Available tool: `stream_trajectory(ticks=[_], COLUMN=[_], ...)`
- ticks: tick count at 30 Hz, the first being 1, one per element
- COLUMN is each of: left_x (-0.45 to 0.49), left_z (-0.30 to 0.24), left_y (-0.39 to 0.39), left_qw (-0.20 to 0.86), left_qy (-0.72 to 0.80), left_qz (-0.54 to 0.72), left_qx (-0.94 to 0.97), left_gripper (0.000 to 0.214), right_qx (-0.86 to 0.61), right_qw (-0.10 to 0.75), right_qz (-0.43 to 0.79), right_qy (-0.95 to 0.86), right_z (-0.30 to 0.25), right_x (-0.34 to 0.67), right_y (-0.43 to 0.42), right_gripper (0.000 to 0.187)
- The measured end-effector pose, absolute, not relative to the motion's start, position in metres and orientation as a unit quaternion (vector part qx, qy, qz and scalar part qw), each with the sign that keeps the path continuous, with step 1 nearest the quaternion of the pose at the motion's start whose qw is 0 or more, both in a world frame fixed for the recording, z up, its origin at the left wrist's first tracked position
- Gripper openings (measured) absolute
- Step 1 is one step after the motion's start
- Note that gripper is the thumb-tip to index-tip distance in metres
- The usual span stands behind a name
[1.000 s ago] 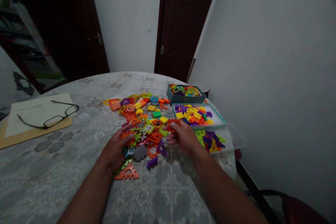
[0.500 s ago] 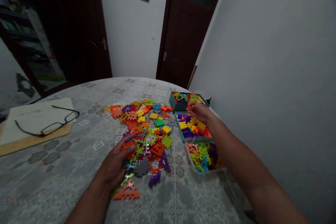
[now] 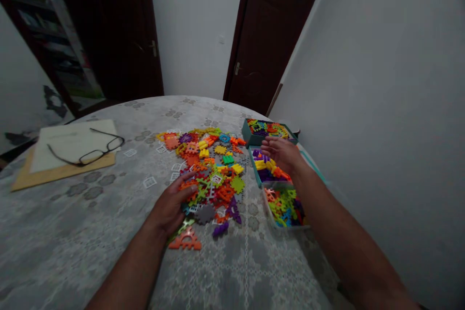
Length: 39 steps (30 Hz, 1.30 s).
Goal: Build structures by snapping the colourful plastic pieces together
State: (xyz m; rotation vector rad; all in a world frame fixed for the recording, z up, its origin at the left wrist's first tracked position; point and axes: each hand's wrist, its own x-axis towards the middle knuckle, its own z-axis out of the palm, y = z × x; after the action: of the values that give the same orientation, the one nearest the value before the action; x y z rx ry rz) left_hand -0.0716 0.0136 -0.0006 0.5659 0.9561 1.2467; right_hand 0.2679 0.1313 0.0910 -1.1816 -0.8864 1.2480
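Observation:
A heap of colourful plastic building pieces (image 3: 207,157) lies across the middle of the table, with gears, squares and triangles among them. My left hand (image 3: 170,206) rests at the heap's near left side, its fingers spread beside the pieces and closed on none. An orange triangular piece (image 3: 186,239) lies just below it. Over the middle teal box (image 3: 257,174), which contains purple, yellow and orange pieces, my right hand (image 3: 282,154) hovers with its fingers stretched out and nothing visible in them. The right forearm hides part of the clear tub (image 3: 271,213) of green, blue and orange pieces.
Behind the middle box stands another teal box (image 3: 250,136) full of pieces. Eyeglasses (image 3: 92,156) lie on paper over a board (image 3: 65,169) at the left. Small white window-like pieces (image 3: 149,182) are scattered on the patterned tablecloth (image 3: 119,232). A wall (image 3: 392,82) rises at the right.
The view has tilted down and turned slightly left. My right hand has stayed by the boxes, and its fingers now look straighter. My left hand keeps its place at the heap.

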Motion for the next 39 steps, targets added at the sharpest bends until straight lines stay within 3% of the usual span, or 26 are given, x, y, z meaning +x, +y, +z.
stream_trajectory(ticks=[5, 9, 12, 17, 29, 34, 39], left_x=[-0.067, -0.065, -0.065, -0.065, -0.064, -0.066, -0.067], left_z=[-0.004, -0.005, -0.005, -0.006, -0.008, -0.011, -0.010], left_y=[0.013, 0.013, 0.013, 0.014, 0.018, 0.020, 0.020], left_qw=[0.669, 0.672, 0.675, 0.668, 0.668, 0.662, 0.662], left_qy=[0.400, 0.386, 0.382, 0.392, 0.350, 0.337, 0.332], left_qz=[0.573, 0.579, 0.579, 0.583, 0.627, 0.644, 0.649], left_qx=[0.255, 0.255, 0.251, 0.245, 0.193, 0.182, 0.174], left_gripper=[0.068, 0.068, 0.069, 0.067, 0.062, 0.054, 0.054], right_qx=[-0.499, -0.476, -0.487, -0.530, -0.556, -0.535, -0.519], right_qw=[0.399, 0.358, 0.342, 0.397, 0.454, 0.467, 0.467], right_qz=[0.461, 0.305, 0.263, 0.312, 0.421, 0.348, 0.374], right_qy=[-0.616, -0.743, -0.759, -0.681, -0.555, -0.612, -0.611], right_z=[0.068, 0.037, 0.014, -0.004, -0.005, 0.000, -0.004], right_x=[0.206, 0.165, 0.150, 0.152, 0.159, 0.162, 0.160], right_y=[0.036, -0.003, -0.005, 0.002, -0.006, -0.010, -0.011], right_gripper=[0.019, 0.027, 0.025, 0.007, 0.020, 0.018, 0.018])
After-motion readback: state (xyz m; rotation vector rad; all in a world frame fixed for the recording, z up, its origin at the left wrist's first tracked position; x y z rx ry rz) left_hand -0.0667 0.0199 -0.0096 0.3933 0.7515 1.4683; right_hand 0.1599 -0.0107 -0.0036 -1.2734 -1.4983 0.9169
